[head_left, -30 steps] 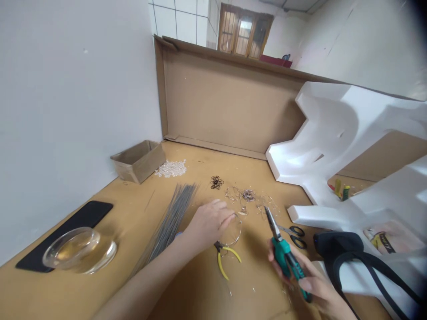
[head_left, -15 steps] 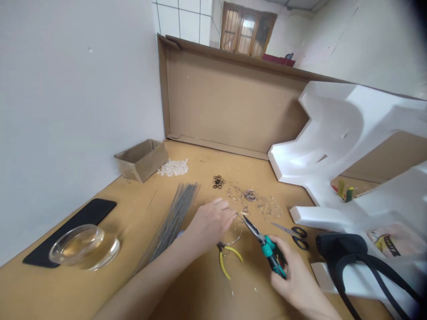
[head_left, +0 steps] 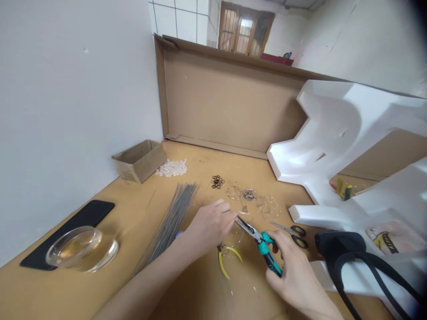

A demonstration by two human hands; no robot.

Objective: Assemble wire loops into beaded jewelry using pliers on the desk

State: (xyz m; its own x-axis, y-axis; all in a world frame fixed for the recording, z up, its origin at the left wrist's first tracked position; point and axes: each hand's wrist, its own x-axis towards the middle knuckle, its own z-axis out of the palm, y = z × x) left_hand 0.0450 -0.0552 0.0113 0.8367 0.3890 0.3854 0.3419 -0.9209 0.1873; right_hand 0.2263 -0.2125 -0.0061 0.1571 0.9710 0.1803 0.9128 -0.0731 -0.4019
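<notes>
My right hand [head_left: 292,266] is closed around the green-and-black handles of long-nose pliers [head_left: 256,236]. The pliers' jaws are slightly parted, and their tips reach my left hand's fingertips. My left hand [head_left: 215,222] is pinched on a thin wire [head_left: 240,235], which seems to hang in a curve below the fingers; the pinched end is too small to make out. Just below lie yellow-handled cutters [head_left: 227,262], partly behind my left wrist. A bundle of straight grey wires [head_left: 171,222] lies left of my left forearm.
Black rings [head_left: 217,182], a pile of clear rings [head_left: 171,167] and tangled wire pieces [head_left: 249,195] lie farther back. Scissors [head_left: 295,233] and a black strapped object [head_left: 342,244] are at right, by white foam [head_left: 330,129]. Left are a cardboard box [head_left: 140,162], glass bowls [head_left: 80,249] and a phone [head_left: 96,211].
The pliers have moved left, bringing their tips to my left fingertips, and their jaws have parted slightly. My left hand has stayed nearly in place.
</notes>
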